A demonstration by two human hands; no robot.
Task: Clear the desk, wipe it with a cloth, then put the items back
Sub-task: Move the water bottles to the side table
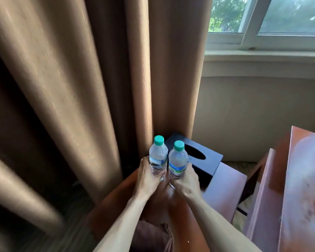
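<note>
Two clear water bottles with green caps stand upright side by side on a small reddish-brown side table (225, 190). My left hand (146, 177) grips the left bottle (158, 155) around its lower half. My right hand (186, 180) grips the right bottle (178, 160) the same way. A dark tissue box (202, 157) with an oval slot sits just behind and to the right of the bottles. The polished wooden desk (305, 188) shows at the right edge, its top bare in view.
Heavy brown curtains (80, 88) hang close behind and to the left of the side table. A window (265, 22) and its sill lie at the upper right. A brown cushion (153, 237) sits at the bottom centre. A narrow gap separates side table and desk.
</note>
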